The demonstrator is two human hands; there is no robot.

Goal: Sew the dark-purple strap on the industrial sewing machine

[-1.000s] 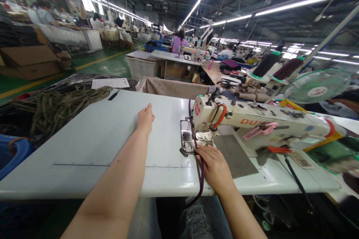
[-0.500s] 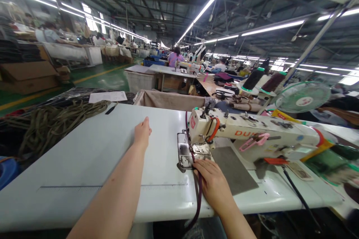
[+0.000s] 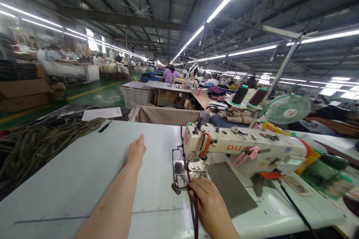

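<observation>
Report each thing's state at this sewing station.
Purple strap: extended lengthwise at the sewing machine.
Right hand: fingers on the strap, grip unclear.
Left hand: partly curled, palm hidden.
Olive straps: heaped, tangled.
Paper sheet: lying flat.
Thread cones: standing, wound.
Green fan: spinning unclear.

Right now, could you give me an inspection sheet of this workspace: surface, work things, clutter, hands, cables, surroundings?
Surface: pale tabletop, ruler marks towards the front.
Job's things: purple strip leading to the sewing machine.
Clutter: heaped olive straps and a paper sheet, left side.
Hands: right hand on the strip; left hand on or just above the tabletop, contents unclear.
Cables: black cord on the right.
Surroundings: green fan, cardboard box, co-worker in purple.
</observation>
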